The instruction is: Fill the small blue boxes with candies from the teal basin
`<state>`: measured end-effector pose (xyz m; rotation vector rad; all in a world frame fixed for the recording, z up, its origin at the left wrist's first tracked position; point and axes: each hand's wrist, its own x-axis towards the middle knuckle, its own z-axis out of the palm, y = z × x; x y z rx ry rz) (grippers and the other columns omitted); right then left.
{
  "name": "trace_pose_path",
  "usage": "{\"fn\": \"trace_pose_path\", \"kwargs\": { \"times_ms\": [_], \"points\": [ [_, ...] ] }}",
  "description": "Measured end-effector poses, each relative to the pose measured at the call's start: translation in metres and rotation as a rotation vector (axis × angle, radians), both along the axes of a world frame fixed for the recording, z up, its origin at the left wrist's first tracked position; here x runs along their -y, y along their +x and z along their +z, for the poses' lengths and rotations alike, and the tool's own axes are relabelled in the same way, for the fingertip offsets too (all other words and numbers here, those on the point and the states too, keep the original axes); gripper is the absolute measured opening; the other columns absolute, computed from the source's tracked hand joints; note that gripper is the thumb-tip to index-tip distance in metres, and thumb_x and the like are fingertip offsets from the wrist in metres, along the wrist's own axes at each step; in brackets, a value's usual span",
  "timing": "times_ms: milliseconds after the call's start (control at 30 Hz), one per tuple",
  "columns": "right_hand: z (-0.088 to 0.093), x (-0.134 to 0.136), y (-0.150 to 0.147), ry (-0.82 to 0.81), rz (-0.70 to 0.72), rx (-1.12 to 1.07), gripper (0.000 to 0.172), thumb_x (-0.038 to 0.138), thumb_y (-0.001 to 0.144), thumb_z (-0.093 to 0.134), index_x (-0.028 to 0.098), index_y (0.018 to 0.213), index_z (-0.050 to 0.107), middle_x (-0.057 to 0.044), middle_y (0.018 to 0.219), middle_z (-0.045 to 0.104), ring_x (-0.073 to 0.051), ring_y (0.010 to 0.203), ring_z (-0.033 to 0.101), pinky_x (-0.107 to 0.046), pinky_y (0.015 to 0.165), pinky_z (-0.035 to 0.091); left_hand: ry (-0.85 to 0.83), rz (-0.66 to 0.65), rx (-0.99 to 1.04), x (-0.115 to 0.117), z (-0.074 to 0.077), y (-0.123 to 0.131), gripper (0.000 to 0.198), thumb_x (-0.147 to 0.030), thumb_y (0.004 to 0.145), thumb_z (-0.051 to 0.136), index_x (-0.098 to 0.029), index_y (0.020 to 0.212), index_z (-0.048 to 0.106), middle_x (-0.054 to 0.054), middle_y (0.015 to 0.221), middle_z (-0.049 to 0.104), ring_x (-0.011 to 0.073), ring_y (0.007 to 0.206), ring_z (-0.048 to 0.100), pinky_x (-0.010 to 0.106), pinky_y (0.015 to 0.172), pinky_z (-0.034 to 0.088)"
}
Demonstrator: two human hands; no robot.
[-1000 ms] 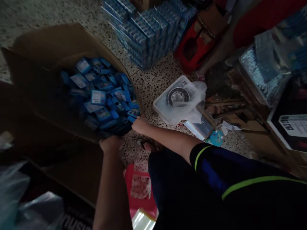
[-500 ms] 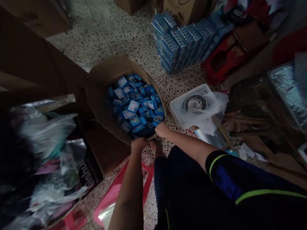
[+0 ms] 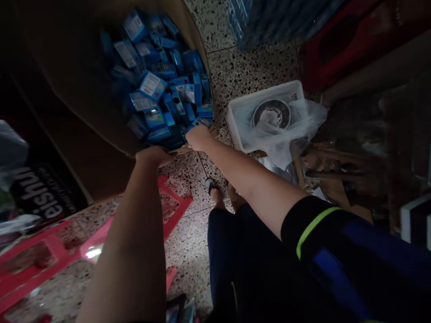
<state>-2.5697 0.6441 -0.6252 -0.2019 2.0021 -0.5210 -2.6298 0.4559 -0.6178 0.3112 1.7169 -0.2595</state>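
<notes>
A large cardboard carton (image 3: 199, 35) full of small blue boxes (image 3: 161, 96) stands at the upper left. My left hand (image 3: 153, 156) is closed over the near edge of the carton, its thumb pointing right. Farther right along that edge, my right hand (image 3: 199, 137) is also closed on the rim, just beside the nearest blue boxes. The carton wall hides some of the fingertips. Several of the small boxes lie tilted, with white printed labels facing up.
A white plastic tray (image 3: 232, 117) holding a round metal part (image 3: 272, 114) and clear plastic film lies right of the carton. Stacked blue packs (image 3: 269, 22) stand behind it. Pink plastic stool parts (image 3: 177, 220) lie at lower left, and a black printed carton (image 3: 43, 193) beside them.
The carton looks larger and sits farther up and left in view. Both hands have kept hold of its rim. My feet now show on the floor below it.
</notes>
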Motion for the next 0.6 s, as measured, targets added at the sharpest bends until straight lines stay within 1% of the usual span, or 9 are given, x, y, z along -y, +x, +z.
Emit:
{"fn": "trace_pose_path", "kwargs": {
  "times_ms": [100,200,267,367,467,533,600],
  "points": [
    [-0.003,-0.001,-0.001,0.016,0.012,-0.049,0.03,0.026,0.101,0.066,0.002,0.117,0.074,-0.018,0.113,0.073,-0.036,0.116,0.067,-0.051,0.098,0.054,-0.004,-0.021,-0.027,-0.003,0.002,0.001,0.089,-0.075,0.09,0.061,0.005,0.129,0.067,0.024,0.136,0.065,0.0427,0.136,0.053,0.055,0.113,0.034],
    [-0.003,-0.002,0.0,0.04,0.035,-0.062,0.032,0.028,0.101,0.068,0.0,0.118,0.073,-0.018,0.113,0.072,-0.037,0.117,0.066,-0.052,0.1,0.053,0.012,-0.018,-0.057,-0.004,0.003,0.005,0.094,-0.078,0.089,0.059,0.007,0.129,0.067,0.025,0.137,0.064,0.0442,0.137,0.051,0.057,0.114,0.033],
    [0.001,-0.001,0.002,0.068,0.054,-0.05,0.033,0.028,0.102,0.067,0.0,0.118,0.072,-0.018,0.115,0.072,-0.037,0.118,0.066,-0.052,0.101,0.052,0.021,-0.005,-0.079,-0.006,0.005,0.01,0.096,-0.078,0.089,0.058,0.009,0.127,0.067,0.026,0.138,0.063,0.0453,0.138,0.049,0.058,0.115,0.03],
    [0.008,-0.002,0.005,0.099,0.076,-0.023,0.034,0.03,0.104,0.064,0.0,0.118,0.072,-0.018,0.115,0.072,-0.036,0.117,0.066,-0.051,0.1,0.053,0.037,0.021,-0.102,-0.011,0.009,0.014,0.097,-0.077,0.09,0.055,0.013,0.121,0.067,0.028,0.138,0.062,0.045,0.141,0.047,0.055,0.116,0.028],
    [0.013,-0.004,0.004,0.119,0.077,-0.024,0.032,0.027,0.104,0.062,0.0,0.118,0.072,-0.018,0.113,0.072,-0.036,0.114,0.068,-0.051,0.098,0.055,0.051,0.051,-0.113,-0.015,0.014,0.014,0.097,-0.077,0.09,0.054,0.014,0.118,0.068,0.029,0.137,0.063,0.0437,0.139,0.048,0.054,0.115,0.03],
    [0.014,-0.005,0.0,0.123,0.065,-0.038,0.032,0.025,0.103,0.063,-0.001,0.118,0.072,-0.018,0.114,0.072,-0.037,0.116,0.067,-0.051,0.099,0.054,0.059,0.072,-0.121,-0.014,0.014,0.014,0.1,-0.079,0.089,0.052,0.014,0.12,0.067,0.03,0.136,0.063,0.0436,0.138,0.05,0.054,0.114,0.031],
    [0.013,-0.007,-0.005,0.113,0.049,-0.057,0.033,0.026,0.102,0.066,0.0,0.121,0.073,-0.017,0.117,0.073,-0.038,0.119,0.066,-0.052,0.101,0.052,0.07,0.097,-0.13,-0.01,0.011,0.013,0.103,-0.081,0.089,0.049,0.016,0.119,0.066,0.031,0.137,0.061,0.047,0.14,0.046,0.059,0.115,0.027]
  ]
}}
